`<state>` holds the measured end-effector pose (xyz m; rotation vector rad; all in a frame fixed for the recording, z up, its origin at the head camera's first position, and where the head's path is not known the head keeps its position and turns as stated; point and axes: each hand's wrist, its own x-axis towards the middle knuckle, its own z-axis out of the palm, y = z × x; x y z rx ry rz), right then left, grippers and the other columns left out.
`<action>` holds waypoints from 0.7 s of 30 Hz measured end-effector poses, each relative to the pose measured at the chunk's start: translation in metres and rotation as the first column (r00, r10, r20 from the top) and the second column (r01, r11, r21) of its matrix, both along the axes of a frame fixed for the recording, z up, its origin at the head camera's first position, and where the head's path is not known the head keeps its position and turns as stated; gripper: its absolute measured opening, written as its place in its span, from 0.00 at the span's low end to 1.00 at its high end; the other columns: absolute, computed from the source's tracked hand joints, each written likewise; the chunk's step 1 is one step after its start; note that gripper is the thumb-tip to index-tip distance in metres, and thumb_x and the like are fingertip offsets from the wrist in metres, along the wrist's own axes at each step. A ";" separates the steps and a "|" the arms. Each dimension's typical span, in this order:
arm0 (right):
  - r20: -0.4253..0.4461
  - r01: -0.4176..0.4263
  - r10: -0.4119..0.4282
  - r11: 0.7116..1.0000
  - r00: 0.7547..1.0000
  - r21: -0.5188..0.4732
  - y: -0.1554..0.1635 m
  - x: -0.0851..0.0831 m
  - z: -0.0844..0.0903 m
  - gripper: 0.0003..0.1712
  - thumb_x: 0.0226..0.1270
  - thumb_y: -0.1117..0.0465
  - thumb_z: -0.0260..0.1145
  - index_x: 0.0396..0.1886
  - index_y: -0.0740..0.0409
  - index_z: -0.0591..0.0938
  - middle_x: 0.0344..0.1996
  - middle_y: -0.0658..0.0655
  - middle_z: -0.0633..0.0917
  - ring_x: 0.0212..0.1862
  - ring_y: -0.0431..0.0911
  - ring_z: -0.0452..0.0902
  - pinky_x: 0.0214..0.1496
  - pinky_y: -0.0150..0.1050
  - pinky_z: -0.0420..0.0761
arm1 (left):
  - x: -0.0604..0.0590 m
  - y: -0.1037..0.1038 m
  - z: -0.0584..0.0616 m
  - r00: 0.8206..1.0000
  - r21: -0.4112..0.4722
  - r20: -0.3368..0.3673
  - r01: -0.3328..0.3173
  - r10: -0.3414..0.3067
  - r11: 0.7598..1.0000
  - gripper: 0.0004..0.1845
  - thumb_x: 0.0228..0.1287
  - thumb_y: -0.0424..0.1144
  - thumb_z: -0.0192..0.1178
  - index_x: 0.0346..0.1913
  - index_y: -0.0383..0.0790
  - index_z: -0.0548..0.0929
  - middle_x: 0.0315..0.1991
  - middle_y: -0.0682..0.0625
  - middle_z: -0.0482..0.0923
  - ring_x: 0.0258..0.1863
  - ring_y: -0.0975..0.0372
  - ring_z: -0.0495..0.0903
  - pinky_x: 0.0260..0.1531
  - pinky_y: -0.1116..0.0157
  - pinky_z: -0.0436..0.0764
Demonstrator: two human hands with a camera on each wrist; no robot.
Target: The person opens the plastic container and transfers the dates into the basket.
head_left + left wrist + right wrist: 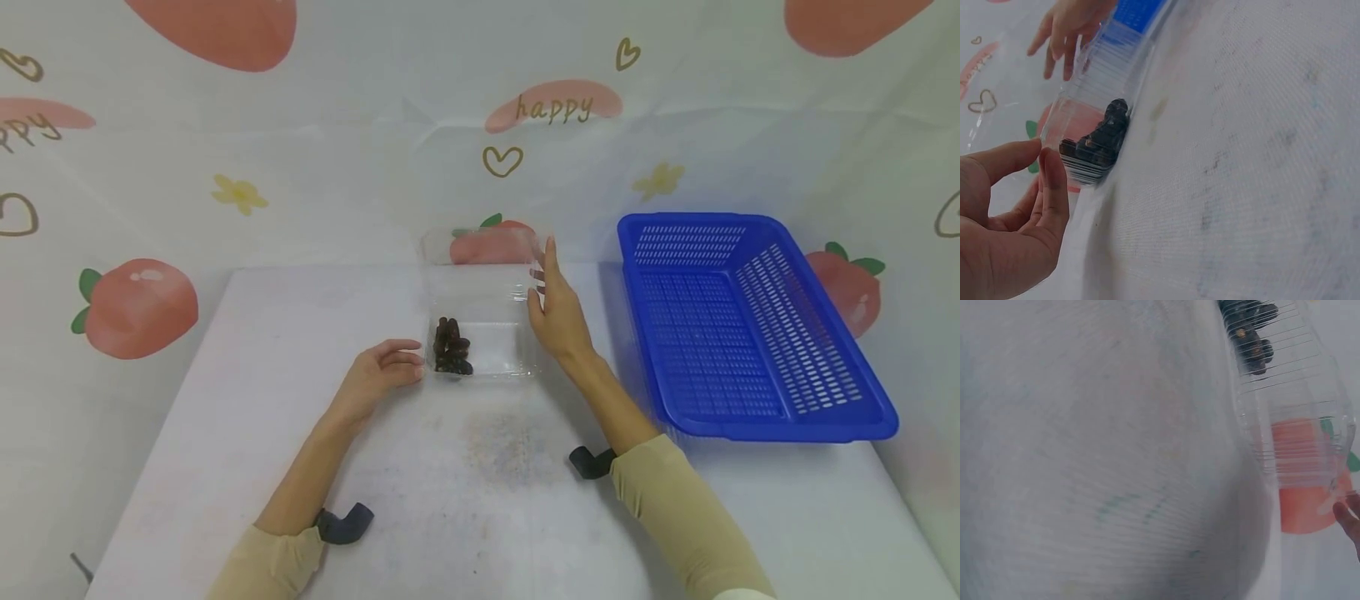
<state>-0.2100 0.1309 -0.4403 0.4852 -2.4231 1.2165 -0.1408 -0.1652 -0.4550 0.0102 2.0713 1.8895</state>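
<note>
A clear plastic clamshell box point(498, 350) sits on the table with its lid point(480, 279) raised at the back. Several dark brown dates point(452, 346) lie in the left part of its base. At the box's left side is my left hand point(378, 371); in the left wrist view its thumb and index finger point(1054, 172) pinch the rim. My right hand point(558, 317) is beside the right edge of the lid, fingers fairly straight and spread. Only a few of its fingertips point(1342, 515) show in the right wrist view, close to the lid's edge.
A blue plastic basket point(720, 450) with slotted walls stands to the right of the box. Behind the white table point(450, 517) hangs a patterned cloth point(360, 167) with printed fruit and hearts. Faint stains mark the tabletop in front of the box.
</note>
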 end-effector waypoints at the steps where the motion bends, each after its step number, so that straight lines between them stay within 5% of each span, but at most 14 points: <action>1: 0.020 -0.007 0.007 1.000 1.000 -0.018 0.001 -0.001 -0.003 0.45 0.70 0.74 0.54 0.80 0.62 0.42 0.72 0.64 0.67 0.61 0.57 0.76 0.60 0.47 0.78 | 0.000 0.000 0.000 1.000 -0.003 -0.001 0.000 0.000 1.000 0.29 0.63 0.28 0.66 0.66 0.29 0.71 0.52 0.34 0.78 0.43 0.64 0.83 0.49 0.69 0.81; 12: 0.172 0.003 0.008 0.998 0.985 -0.061 0.004 -0.003 -0.019 0.37 0.72 0.71 0.57 0.77 0.64 0.57 0.74 0.60 0.64 0.62 0.53 0.75 0.58 0.43 0.80 | -0.001 0.002 0.004 0.996 -0.058 -0.076 0.040 -0.044 0.997 0.32 0.62 0.27 0.66 0.70 0.35 0.69 0.54 0.34 0.75 0.46 0.62 0.82 0.46 0.71 0.80; 21: 0.224 0.013 0.011 0.994 0.975 -0.109 0.005 -0.003 -0.022 0.34 0.74 0.70 0.54 0.77 0.64 0.59 0.74 0.60 0.63 0.61 0.53 0.76 0.60 0.44 0.79 | -0.002 0.003 0.003 0.991 -0.085 -0.103 0.072 -0.081 0.994 0.29 0.65 0.31 0.65 0.69 0.36 0.72 0.54 0.35 0.75 0.44 0.64 0.83 0.49 0.70 0.80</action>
